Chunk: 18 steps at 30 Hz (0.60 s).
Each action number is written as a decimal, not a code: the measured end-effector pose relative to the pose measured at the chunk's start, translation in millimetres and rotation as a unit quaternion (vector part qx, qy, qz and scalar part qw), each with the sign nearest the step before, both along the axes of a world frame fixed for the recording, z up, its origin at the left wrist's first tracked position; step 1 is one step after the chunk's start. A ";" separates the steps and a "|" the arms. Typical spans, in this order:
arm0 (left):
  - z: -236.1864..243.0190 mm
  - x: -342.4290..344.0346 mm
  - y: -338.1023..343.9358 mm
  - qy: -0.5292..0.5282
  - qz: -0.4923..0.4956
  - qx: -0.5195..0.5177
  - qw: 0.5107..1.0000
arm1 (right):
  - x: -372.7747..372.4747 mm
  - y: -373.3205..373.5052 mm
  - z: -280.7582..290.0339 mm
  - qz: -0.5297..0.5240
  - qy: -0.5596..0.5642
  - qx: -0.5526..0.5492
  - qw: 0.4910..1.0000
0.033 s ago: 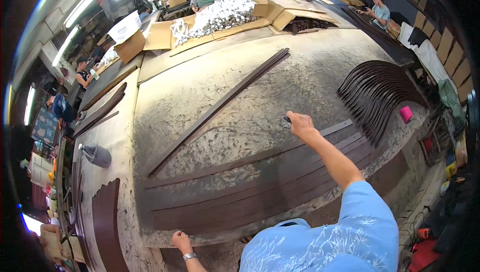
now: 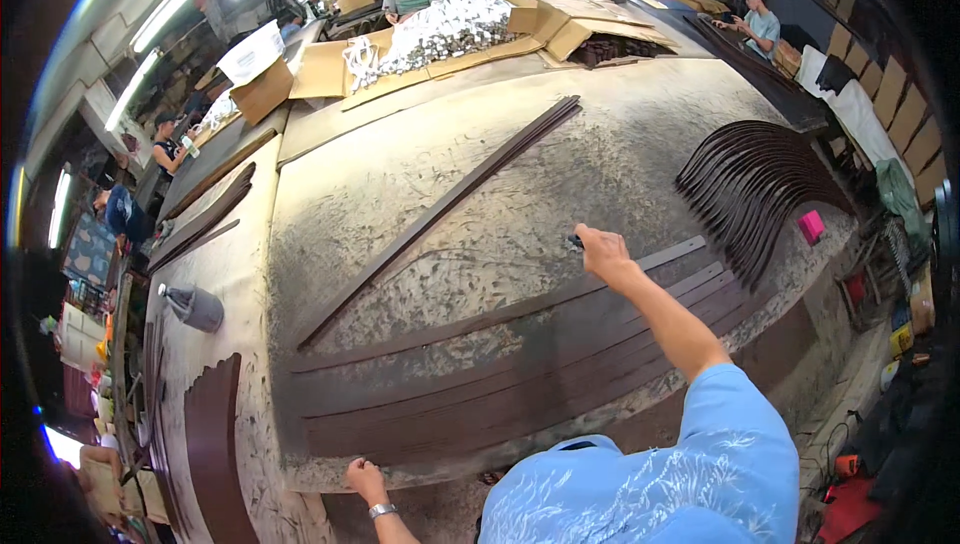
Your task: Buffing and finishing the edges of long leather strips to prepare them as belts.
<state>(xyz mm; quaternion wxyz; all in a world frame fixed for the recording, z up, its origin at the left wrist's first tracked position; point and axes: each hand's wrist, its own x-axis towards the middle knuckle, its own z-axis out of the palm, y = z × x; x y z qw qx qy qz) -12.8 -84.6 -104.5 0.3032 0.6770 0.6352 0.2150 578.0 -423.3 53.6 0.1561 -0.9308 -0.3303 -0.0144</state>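
Observation:
My right hand (image 2: 603,250) reaches out over the worn work table (image 2: 600,134), pinching a small dark tool (image 2: 575,241) at the far edge of a row of long dark brown strips (image 2: 500,374). The strips lie side by side across the table in front of me. My left hand (image 2: 365,480), with a metal band on the wrist, rests on the table's near edge by the left ends of the strips. Its fingers are too small to make out.
A long bundle of dark strips (image 2: 440,206) lies diagonally across the table. Curved strips (image 2: 750,184) fan out at the right beside a pink block (image 2: 811,228). A grey jug (image 2: 195,309) stands left. Cardboard with white pieces (image 2: 440,29) and several people sit behind.

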 end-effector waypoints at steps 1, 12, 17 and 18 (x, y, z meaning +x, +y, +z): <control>-12.1 -8.6 2.1 0.011 -0.016 0.037 0.999 | -20.4 0.4 5.4 -0.027 0.043 0.014 0.999; 23.9 20.5 -49.6 -0.026 -0.042 0.096 0.994 | -243.0 69.1 -2.3 0.181 0.071 0.118 0.974; 39.1 37.5 -58.1 -0.050 -0.017 0.119 0.991 | -299.9 125.0 -9.7 0.301 0.098 0.106 0.943; 48.8 43.5 -60.7 -0.087 0.005 0.106 0.990 | -304.5 137.0 -10.1 0.326 0.083 0.126 0.933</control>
